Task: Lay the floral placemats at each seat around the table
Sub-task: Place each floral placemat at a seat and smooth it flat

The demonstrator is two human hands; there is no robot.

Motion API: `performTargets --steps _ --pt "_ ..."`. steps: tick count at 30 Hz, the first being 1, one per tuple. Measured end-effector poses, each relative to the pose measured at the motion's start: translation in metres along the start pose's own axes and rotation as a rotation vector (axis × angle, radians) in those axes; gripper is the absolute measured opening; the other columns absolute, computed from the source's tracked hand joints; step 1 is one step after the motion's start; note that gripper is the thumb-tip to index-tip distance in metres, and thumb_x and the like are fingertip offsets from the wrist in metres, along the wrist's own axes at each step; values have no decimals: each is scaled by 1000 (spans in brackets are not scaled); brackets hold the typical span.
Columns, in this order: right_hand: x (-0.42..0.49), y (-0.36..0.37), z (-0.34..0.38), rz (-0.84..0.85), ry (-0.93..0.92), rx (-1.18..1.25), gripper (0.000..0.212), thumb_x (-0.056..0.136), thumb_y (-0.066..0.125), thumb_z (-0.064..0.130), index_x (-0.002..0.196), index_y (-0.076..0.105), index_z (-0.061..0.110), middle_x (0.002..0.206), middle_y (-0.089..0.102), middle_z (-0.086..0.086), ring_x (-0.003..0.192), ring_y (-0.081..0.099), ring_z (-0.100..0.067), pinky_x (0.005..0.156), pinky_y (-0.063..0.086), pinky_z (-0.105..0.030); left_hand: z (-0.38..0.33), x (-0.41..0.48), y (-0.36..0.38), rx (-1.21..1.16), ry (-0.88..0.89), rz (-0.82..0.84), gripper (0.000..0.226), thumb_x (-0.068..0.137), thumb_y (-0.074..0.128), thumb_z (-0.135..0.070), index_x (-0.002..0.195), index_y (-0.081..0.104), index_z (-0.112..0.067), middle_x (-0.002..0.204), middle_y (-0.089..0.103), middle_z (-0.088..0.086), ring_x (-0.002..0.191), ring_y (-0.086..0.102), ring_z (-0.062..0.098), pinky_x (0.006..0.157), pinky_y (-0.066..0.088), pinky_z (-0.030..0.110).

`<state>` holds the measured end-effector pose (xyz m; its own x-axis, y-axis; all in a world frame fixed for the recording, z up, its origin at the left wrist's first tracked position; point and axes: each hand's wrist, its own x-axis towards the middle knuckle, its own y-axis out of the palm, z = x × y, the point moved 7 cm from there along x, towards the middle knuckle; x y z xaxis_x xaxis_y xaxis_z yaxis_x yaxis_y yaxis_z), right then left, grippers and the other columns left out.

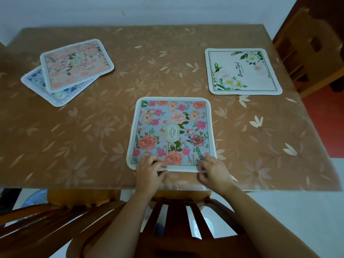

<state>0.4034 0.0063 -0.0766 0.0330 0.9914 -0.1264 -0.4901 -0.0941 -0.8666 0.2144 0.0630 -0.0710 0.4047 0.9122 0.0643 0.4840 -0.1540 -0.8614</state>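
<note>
A blue placemat with pink and orange flowers [172, 127] lies flat at the near middle of the brown table [93, 136]. My left hand [149, 171] pinches its near left edge, and my right hand [214, 171] pinches its near right corner. A white placemat with green leaves [242, 71] lies flat at the far right. At the far left, a pink floral placemat [76, 65] rests crookedly on top of a blue-and-white one [46, 88].
A wooden chair back [178, 220] stands between me and the table's near edge. Another wooden chair [307, 49] is at the right side, and one more chair back [46, 224] is at the lower left. A white wall borders the table's far edge.
</note>
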Motion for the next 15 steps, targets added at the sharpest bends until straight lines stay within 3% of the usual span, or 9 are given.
performTargets --steps 8,15 --pt "2 1 -1 25 33 -49 10 71 62 12 79 63 7 91 63 -11 91 56 -30 78 43 -35 17 -2 -3 -10 -70 7 19 63 83 -14 75 69 -9 89 62 13 106 55 36 84 42 50" --pt "-6 -15 -23 30 109 -44 12 73 64 18 83 62 10 96 62 -6 95 54 -24 82 44 -35 3 -1 -1 -10 -8 -8 24 64 82 -16 82 69 -6 89 63 14 90 59 36 77 44 47"
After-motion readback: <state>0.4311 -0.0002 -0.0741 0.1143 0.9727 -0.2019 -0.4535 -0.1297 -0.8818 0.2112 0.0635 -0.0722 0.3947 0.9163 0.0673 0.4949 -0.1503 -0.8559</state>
